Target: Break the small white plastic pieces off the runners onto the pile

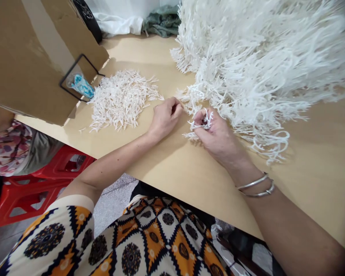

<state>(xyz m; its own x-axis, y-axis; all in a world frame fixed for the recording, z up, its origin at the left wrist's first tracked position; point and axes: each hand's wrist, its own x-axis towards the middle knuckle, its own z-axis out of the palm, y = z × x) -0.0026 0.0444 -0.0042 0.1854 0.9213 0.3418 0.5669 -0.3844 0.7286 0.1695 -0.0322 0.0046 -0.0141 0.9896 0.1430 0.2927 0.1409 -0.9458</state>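
White strands (194,125) bunched in the right hand (217,134), above the table (166,165) and back from its near edge.
The right thumb and fingers curl together, seemingly to keep the few strands gathered; the left hand (166,117), just beside, is curled closed, but whether it holds anything I cannot tell. The big heap (247,69) spreads toward the table's far edge, likely for easy reach. Left of the hands lies a small pile (120,99), perhaps kept separate, beside a cardboard box (14,57).
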